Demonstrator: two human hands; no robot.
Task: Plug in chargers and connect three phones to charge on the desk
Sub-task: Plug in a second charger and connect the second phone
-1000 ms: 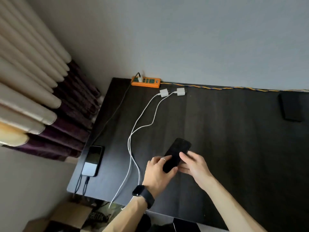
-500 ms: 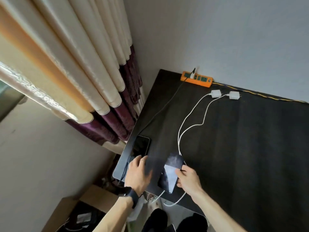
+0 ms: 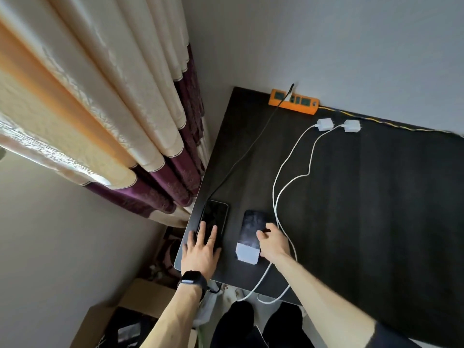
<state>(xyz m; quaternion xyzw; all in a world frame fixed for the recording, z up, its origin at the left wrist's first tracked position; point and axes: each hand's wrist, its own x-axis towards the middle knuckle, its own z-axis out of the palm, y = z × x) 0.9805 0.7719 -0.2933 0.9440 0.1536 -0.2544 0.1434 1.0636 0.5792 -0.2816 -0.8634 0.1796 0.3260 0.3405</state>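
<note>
Two dark phones lie near the desk's front left corner. My left hand [image 3: 202,249] rests flat with spread fingers on the lower part of the left phone [image 3: 215,216]. My right hand [image 3: 272,241] holds the right edge of the second phone [image 3: 252,229], which lies on the desk. An orange power strip [image 3: 293,104] sits at the back edge with a thin black cable [image 3: 241,162] plugged in and running toward the left phone. Two white charger bricks [image 3: 325,124] [image 3: 352,125] lie unplugged in front of the strip; their white cables [image 3: 278,187] trail past the second phone and over the front edge.
The dark desk [image 3: 364,209] meets the wall at the back. Cream and purple curtains [image 3: 140,136] hang at its left side. An open cardboard box [image 3: 120,320] stands on the floor below the front left corner. My legs show under the front edge.
The view has swung left. My right hand has brought the second phone down flat beside the first one. My left hand has let go of it and now lies on the left phone.
</note>
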